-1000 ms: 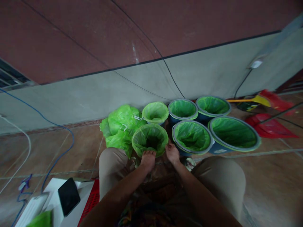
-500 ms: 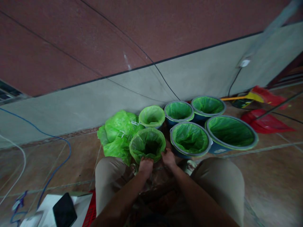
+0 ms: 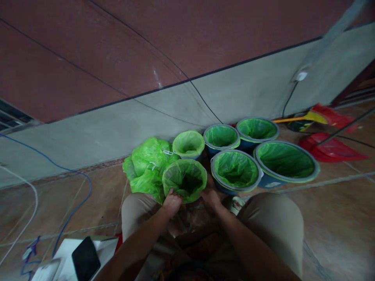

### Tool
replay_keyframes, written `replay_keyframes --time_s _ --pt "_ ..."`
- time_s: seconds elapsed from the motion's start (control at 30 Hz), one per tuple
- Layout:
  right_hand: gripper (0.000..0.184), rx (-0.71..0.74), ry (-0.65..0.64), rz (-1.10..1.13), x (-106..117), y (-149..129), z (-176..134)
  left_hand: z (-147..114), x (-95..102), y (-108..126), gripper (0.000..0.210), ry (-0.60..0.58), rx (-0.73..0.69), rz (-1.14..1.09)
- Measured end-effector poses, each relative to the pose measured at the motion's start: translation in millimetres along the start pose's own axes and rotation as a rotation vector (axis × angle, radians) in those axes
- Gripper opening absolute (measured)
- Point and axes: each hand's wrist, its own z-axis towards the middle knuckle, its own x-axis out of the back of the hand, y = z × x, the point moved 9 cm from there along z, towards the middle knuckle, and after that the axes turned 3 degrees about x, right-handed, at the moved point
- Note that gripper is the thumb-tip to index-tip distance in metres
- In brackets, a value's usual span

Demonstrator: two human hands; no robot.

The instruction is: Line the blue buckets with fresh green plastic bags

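We note the wall [image 3: 117,125] behind the row and the tiled floor [image 3: 336,218] carrying everything. On the floor to the right lies a red dustpan [image 3: 331,150]. Four blue buckets with green liners stand in a cluster, the largest bucket [image 3: 286,164] nearest that dustpan. A heap of green bags [image 3: 146,166] lies at the left end, touching the small bin [image 3: 185,180]. This small bin stands on the floor between our knees, just in front of a second lined bin [image 3: 188,144]. Our left hand [image 3: 172,203] grips the green liner at the bin's near rim. Our right hand [image 3: 210,197] touches the rim's right side; we cannot tell whether it is closed. A black phone [image 3: 86,258] lies lower left.
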Motion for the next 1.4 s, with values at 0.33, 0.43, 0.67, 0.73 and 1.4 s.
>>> replay_keyframes --time_s 0.33,0.43,0.67,0.73,1.4 --pt "0.036 0.38 0.1 -0.076 31 -51 -17 -14 19.5 -2 0.064 0.136 0.314 -0.154" --pt "0.036 0.485 -0.033 -0.201 10 -62 -25 -10 26.8 20 0.046 0.158 0.186 -0.237" --pt "0.031 0.44 -0.122 -0.474 -13 -51 -21 0 3.9 44 0.032 0.008 0.148 -0.266" --pt "0.031 0.438 -0.118 -0.474 -15 -51 -21 1 0.8 44 0.032 -0.014 0.147 -0.266" --pt "0.036 0.138 0.2 0.064 29 -26 -3 29 14.6 54 0.032 0.031 0.149 -0.251"
